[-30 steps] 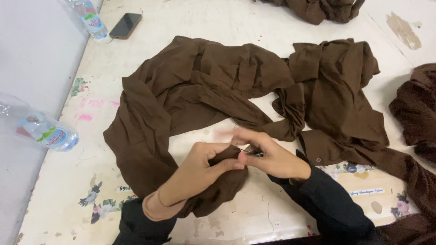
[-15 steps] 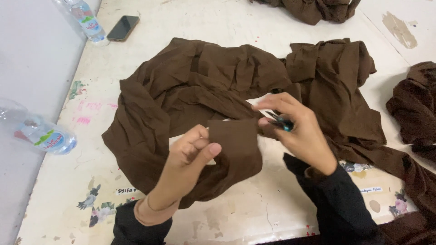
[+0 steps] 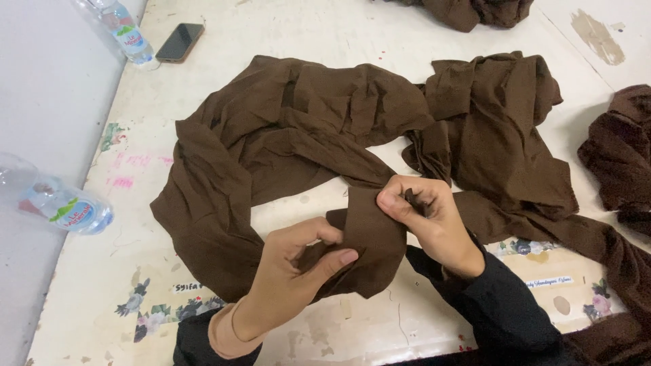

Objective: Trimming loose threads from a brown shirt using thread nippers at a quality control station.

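Both hands grasp one flap of the brown cloth [image 3: 305, 135] spread across the table [image 3: 407, 34], the left hand [image 3: 298, 268] pinching its lower edge taut while the right hand [image 3: 430, 220] clenches the upper fold, perhaps around a small tool.

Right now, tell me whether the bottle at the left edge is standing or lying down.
Lying down: the clear bottle rests on its side beside the table.

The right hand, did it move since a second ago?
Yes. Measured against the phone, which barely shifts in the head view, the right hand went up and right half a second ago, then came back down, pinching the brown cloth.
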